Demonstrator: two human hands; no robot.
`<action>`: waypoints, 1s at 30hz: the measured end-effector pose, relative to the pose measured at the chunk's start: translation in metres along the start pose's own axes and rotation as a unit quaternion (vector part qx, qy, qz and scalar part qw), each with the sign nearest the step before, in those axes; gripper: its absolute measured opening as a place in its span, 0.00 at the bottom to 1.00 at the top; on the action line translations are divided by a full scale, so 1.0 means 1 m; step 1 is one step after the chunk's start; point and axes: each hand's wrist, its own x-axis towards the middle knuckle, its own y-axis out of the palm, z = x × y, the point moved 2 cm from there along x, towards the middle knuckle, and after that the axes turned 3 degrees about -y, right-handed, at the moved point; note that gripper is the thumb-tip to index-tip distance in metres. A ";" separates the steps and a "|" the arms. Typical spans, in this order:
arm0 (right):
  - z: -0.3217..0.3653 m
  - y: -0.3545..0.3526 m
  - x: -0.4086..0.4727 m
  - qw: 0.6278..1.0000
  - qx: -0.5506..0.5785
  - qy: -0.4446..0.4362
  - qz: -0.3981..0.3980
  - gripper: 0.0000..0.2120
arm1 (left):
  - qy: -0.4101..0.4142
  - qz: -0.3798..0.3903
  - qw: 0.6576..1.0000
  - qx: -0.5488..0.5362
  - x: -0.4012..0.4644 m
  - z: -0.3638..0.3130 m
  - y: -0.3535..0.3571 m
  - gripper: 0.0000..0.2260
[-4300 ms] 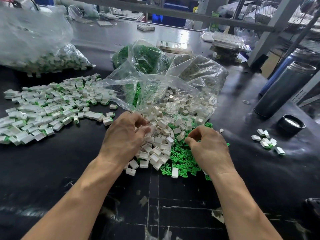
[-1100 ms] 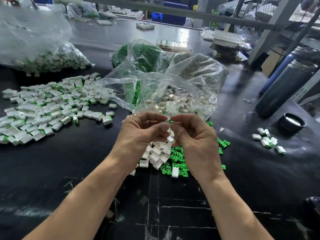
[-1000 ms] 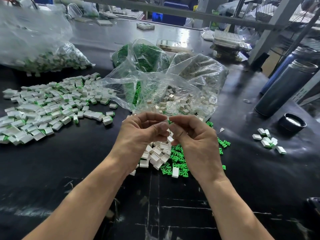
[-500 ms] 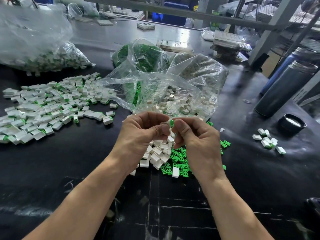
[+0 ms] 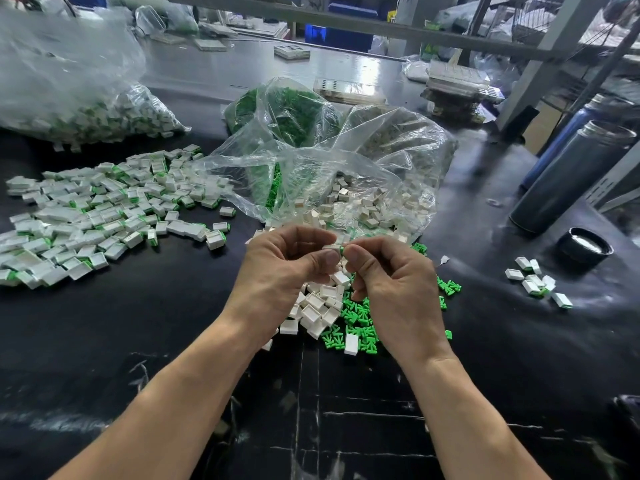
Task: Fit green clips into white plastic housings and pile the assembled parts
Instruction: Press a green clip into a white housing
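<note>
My left hand [image 5: 284, 271] pinched a white housing [image 5: 333, 247] btwn thumb & fingers; right hand [image 5: 394, 282] pinched a green clip [image 5: 341, 250] against its end; both held above loose housings [image 5: 320, 303] & clips [image 5: 360, 323] on the black table [image 5: 156, 323]; assembled pile [image 5: 100, 216] lay well to the left.

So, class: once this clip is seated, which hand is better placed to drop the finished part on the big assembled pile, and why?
Left. The left hand pinches the white housing, and the assembled pile lies on its side. The right hand presses the green clip.
</note>
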 end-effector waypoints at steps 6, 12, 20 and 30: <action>0.001 0.001 0.001 0.999 0.033 0.012 0.015 0.06 | -0.006 -0.005 1.000 0.006 0.001 0.000 -0.002 0.07; -0.002 0.002 0.000 0.999 0.046 0.024 -0.003 0.08 | 0.003 0.002 1.000 0.019 0.000 -0.002 -0.001 0.06; -0.007 0.001 -0.002 0.998 -0.061 -0.003 0.001 0.05 | 0.023 -0.011 0.995 0.100 -0.002 -0.004 -0.002 0.05; -0.006 0.002 -0.002 0.995 -0.096 -0.010 0.000 0.07 | 0.025 -0.020 0.993 0.118 -0.002 -0.003 0.001 0.08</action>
